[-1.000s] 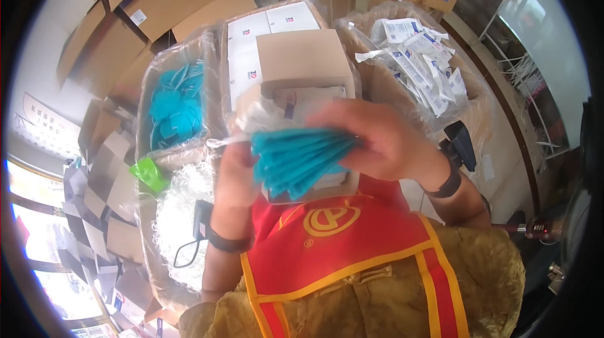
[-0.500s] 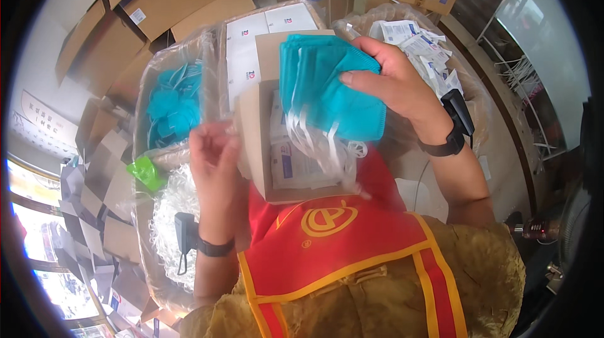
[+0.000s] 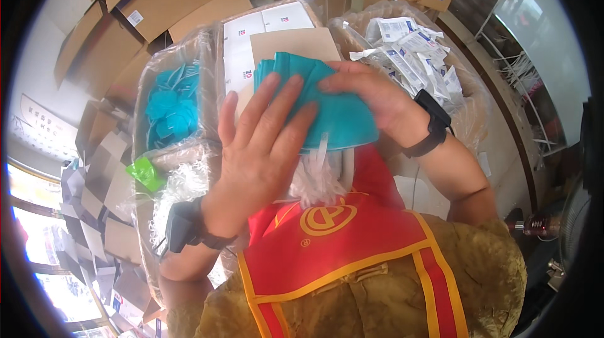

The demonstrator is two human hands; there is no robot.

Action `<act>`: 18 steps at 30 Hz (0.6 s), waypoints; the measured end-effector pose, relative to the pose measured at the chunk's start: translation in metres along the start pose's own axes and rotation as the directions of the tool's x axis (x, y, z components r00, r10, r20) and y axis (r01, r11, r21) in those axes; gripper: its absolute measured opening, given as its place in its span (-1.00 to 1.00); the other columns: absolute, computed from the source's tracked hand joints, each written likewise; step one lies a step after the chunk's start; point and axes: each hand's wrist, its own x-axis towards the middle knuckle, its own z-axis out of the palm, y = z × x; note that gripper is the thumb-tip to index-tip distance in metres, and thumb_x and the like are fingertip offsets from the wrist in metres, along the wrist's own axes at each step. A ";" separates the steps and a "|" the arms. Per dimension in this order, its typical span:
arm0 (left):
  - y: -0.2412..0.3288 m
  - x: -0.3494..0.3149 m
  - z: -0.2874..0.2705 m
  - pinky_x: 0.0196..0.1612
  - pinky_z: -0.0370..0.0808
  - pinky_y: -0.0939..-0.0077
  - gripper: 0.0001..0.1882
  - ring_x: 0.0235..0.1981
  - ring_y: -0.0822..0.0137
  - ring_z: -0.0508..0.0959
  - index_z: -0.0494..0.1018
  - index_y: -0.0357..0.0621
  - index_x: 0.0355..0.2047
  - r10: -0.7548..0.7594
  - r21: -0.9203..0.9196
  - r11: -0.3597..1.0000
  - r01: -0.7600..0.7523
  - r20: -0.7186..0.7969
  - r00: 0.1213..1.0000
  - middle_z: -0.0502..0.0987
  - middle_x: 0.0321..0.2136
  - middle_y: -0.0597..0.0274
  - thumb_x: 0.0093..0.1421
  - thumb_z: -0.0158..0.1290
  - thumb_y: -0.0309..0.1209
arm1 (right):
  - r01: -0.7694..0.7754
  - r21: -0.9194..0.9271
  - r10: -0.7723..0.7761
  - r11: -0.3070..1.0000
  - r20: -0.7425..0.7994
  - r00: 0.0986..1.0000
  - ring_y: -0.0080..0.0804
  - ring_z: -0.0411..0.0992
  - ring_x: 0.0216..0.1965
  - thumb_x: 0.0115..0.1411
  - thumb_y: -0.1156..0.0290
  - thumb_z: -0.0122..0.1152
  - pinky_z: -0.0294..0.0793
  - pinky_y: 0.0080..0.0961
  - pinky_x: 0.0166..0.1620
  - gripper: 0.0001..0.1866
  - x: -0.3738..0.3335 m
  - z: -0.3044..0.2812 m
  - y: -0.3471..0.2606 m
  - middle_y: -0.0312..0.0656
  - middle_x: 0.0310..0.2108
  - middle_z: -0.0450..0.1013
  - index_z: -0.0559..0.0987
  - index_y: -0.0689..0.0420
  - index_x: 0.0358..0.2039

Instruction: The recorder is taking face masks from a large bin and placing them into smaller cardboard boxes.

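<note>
A stack of teal folded face masks (image 3: 340, 114) is gripped by my right hand (image 3: 377, 95), thumb on top near its upper right corner. White ear loops (image 3: 318, 177) dangle from the stack's lower edge. Spread fingers of my left hand (image 3: 255, 140) lie across the left side of the masks, touching them. Beneath and behind the stack is an open cardboard box whose raised flap (image 3: 296, 43) shows; its inside is mostly hidden by my hands and the masks.
At left, a plastic-lined carton holds loose teal masks (image 3: 173, 105), with a bin of white loops (image 3: 182, 187) and a green scrap (image 3: 145, 173) nearer. White boxes (image 3: 267, 29) fill a carton ahead. Sealed white packets (image 3: 415, 51) lie in a lined carton at right.
My left hand has moved right and up from beside the box onto the masks, its fingers spreading. The mask stack has come lower and slightly left, over the box.
</note>
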 end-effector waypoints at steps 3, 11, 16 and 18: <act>-0.013 0.001 -0.002 0.25 0.13 0.01 -0.50 0.14 0.07 0.38 0.47 -0.10 -0.05 0.081 -0.078 0.994 -0.079 0.022 0.996 0.44 0.05 0.12 -0.10 0.17 -0.48 | -0.009 0.059 0.009 0.998 0.001 1.000 -0.37 0.51 -0.13 0.28 0.28 0.08 0.52 -0.48 -0.05 -0.56 -0.001 -0.016 0.020 -0.12 -0.08 0.48 0.38 0.31 0.07; -0.025 -0.011 -0.003 -0.18 0.45 0.17 -0.67 -0.26 -0.06 0.51 0.47 -0.23 -0.27 -0.135 -0.231 0.955 0.186 0.222 0.966 0.51 -0.36 0.00 -0.11 0.21 -0.47 | -0.146 0.245 0.119 0.958 0.121 0.986 -0.33 0.41 0.03 0.33 -0.06 -0.08 0.34 -0.39 0.13 -0.38 -0.022 -0.038 0.104 -0.09 0.01 0.43 0.33 0.24 0.13; -0.021 -0.038 0.005 -0.38 0.44 0.22 -0.71 -0.42 -0.10 0.53 0.42 -0.30 -0.33 -0.393 -0.281 0.809 0.516 0.395 0.831 0.49 -0.48 -0.06 -0.04 0.22 -0.45 | -0.063 -0.380 0.139 0.923 0.175 0.975 -0.40 0.40 -0.01 0.20 0.16 0.21 0.33 -0.47 0.10 -0.38 -0.027 -0.005 0.098 -0.13 0.00 0.43 0.30 0.24 0.16; -0.017 -0.047 0.007 -0.38 0.45 0.24 -0.70 -0.43 -0.08 0.54 0.42 -0.30 -0.33 -0.428 -0.276 0.776 0.567 0.431 0.795 0.49 -0.49 -0.06 -0.04 0.24 -0.43 | -0.200 -0.466 0.270 0.862 0.088 0.959 -0.43 0.43 -0.05 0.14 0.25 0.30 0.38 -0.55 0.02 -0.42 -0.030 0.009 0.090 -0.13 -0.05 0.46 0.37 0.18 0.13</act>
